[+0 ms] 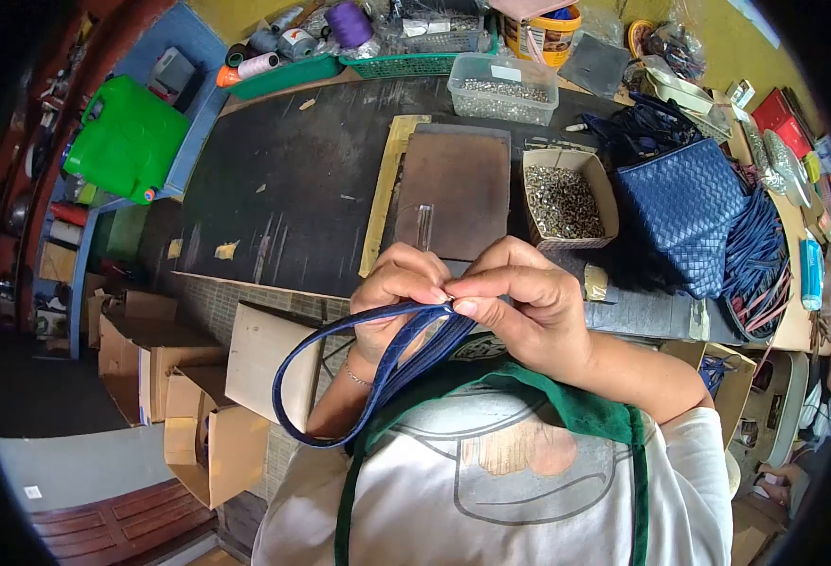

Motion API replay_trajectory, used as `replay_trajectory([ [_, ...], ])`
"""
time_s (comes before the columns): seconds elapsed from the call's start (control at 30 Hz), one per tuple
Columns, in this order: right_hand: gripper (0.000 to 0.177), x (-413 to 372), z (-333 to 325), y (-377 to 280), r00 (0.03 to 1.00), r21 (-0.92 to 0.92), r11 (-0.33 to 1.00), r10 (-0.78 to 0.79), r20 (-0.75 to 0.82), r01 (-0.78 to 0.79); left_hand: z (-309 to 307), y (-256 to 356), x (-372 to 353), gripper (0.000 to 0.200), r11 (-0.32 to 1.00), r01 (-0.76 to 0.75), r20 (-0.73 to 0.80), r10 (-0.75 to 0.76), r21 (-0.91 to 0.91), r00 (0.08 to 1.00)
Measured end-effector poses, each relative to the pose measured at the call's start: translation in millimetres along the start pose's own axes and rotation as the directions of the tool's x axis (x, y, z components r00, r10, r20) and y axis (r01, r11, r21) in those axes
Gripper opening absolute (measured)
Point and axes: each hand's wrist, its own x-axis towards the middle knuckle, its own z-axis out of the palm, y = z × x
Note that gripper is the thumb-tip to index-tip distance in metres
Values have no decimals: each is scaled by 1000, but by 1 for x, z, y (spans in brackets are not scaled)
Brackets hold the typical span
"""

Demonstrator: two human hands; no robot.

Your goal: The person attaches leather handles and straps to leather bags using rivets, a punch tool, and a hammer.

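Close to my chest, my left hand (398, 288) and my right hand (529, 300) meet with fingertips pinched together. Between them is the end of a looped dark blue strap (295, 363), whose loop hangs down to the left and across my lap. A small shiny bit shows at the fingertips, too small to name. Just beyond my hands lies a brown board (455, 174). To its right, an open cardboard box (600, 179) holds many small metal pieces (564, 200).
On the dark table (274, 189) stands a clear plastic tub (505, 106) of metal parts. A blue woven bag (684, 203) and a bundle of blue straps (757, 259) lie right. Green baskets (406, 66) line the back. Cardboard boxes (236, 453) stand on the floor left.
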Motion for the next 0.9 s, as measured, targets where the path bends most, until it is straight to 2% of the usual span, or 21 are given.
replay_trajectory([
  [0.17,14,1,-1,3,996,-35,996,-79,48,80,-1,-2,-2,14,997,7,-26,-9,-80,1000],
  [0.33,22,3,-2,7,969,-125,962,-234,74,242,-2,-4,-4,15,992,11,-46,-16,-126,999],
  [0.4,23,2,-1,10,972,-150,961,-226,57,233,-6,-9,-6,17,996,1,21,1,-86,1000],
  [0.47,23,3,1,10,974,-176,958,-222,39,225,-6,-11,-8,16,991,30,-9,-32,-133,999],
  [0.53,21,3,2,9,984,-277,944,-178,31,180,-10,-11,-11,13,976,138,-39,-146,-168,988],
  [0.6,20,3,1,13,979,-312,929,-197,42,200,-9,-11,-12,9,982,145,-50,-152,-122,987],
  [0.7,19,3,1,14,971,-382,894,-233,50,234,-7,-9,-13,9,965,252,-126,-259,-72,958],
  [0.8,19,3,1,16,967,-442,863,-249,52,246,1,-6,-14,9,948,282,-208,-308,-148,928],
  [0.83,20,3,2,18,967,-464,852,-248,54,244,-4,-9,-17,12,973,229,-189,-225,1,956],
  [0.87,20,3,3,20,967,-463,852,-249,55,246,-5,-9,-18,12,974,228,-189,-224,1,956],
  [0.9,21,2,5,22,969,-466,852,-238,63,240,-4,-7,-18,14,968,186,-195,-153,166,969],
])
